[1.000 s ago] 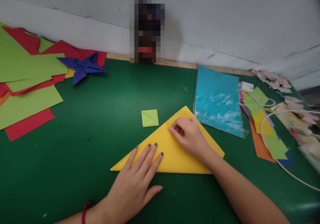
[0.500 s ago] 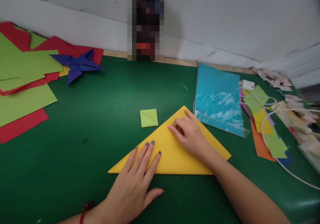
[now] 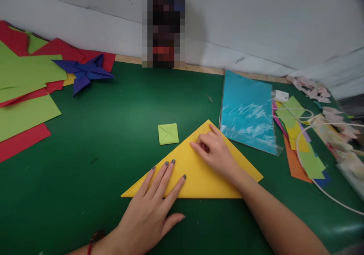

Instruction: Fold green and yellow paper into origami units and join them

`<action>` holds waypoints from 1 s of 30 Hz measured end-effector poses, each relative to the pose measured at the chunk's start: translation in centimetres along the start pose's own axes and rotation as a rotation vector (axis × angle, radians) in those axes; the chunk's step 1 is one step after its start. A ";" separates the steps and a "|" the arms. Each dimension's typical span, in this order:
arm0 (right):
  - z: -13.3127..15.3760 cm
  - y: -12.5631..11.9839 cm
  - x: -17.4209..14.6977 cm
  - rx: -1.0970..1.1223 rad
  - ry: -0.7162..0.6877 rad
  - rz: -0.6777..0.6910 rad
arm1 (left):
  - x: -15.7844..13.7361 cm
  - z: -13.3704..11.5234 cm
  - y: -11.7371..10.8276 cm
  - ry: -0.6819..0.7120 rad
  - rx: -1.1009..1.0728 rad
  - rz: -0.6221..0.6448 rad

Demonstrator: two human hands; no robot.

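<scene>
Yellow folded paper under both hands on green tabletop

Bearings are taken from the yellow folded paper (image 3: 203, 183), twelve o'clock being away from the person. The left hand (image 3: 146, 213) is flat and palm down, fingers apart on the paper's left part, thumb beyond its near edge. The right hand (image 3: 216, 152) rests near the apex, narrow and loosely curled; whether it pinches the sheet cannot be told. The paper lies as a triangle on the tabletop (image 3: 71, 183). A small green folded square (image 3: 168, 134) lies just beside it, between ten and eleven o'clock. A blue packet (image 3: 247, 112) is near, between one and two. Well apart at ten: a purple paper star (image 3: 85, 71).
</scene>
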State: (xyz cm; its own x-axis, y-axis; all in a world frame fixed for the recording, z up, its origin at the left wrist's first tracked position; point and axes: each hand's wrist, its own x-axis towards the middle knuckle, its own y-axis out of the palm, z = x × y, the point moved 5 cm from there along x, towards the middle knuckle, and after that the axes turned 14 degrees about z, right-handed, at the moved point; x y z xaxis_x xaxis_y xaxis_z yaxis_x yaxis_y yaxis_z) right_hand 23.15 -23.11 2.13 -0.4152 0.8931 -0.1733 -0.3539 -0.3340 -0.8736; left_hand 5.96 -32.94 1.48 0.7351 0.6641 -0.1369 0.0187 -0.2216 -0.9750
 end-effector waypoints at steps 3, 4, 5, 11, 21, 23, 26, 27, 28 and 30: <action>0.0 0.1 0.0 -0.007 0.003 0.004 | 0.0 0.0 0.1 -0.005 0.001 0.011; -0.1 0.1 0.0 -0.007 0.005 0.005 | 0.0 0.0 0.1 -0.005 0.002 0.016; -0.1 0.1 0.0 -0.006 0.006 0.005 | 0.0 0.0 0.1 -0.004 0.004 0.018; -0.1 0.0 0.0 -0.003 0.005 -0.005 | 0.1 0.1 0.1 -0.005 -0.021 0.018; -0.1 0.0 0.1 -0.005 -0.003 -0.013 | 0.1 0.1 0.2 -0.006 -0.036 0.029; -0.1 0.0 0.1 -0.003 -0.004 -0.015 | 0.2 0.1 0.3 -0.011 -0.035 0.037; -0.1 0.0 0.0 -0.006 -0.002 -0.008 | 0.2 0.1 0.4 -0.013 -0.021 0.046; -0.1 0.0 0.0 -0.008 -0.001 -0.005 | 0.2 0.1 0.4 -0.015 -0.016 0.047; -0.1 0.0 0.0 -0.011 -0.001 -0.003 | 0.2 0.1 0.4 -0.017 -0.013 0.050; -0.1 0.0 0.0 -0.018 0.000 -0.004 | 0.2 0.0 0.5 -0.021 -0.010 0.057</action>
State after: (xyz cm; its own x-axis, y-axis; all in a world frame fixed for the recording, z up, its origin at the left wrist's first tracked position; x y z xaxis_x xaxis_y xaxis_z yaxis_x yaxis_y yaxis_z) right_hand 23.18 -23.09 2.08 -0.4142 0.8942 -0.1695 -0.3407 -0.3251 -0.8822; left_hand 6.12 -32.88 0.98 0.7208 0.6649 -0.1958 -0.0157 -0.2666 -0.9637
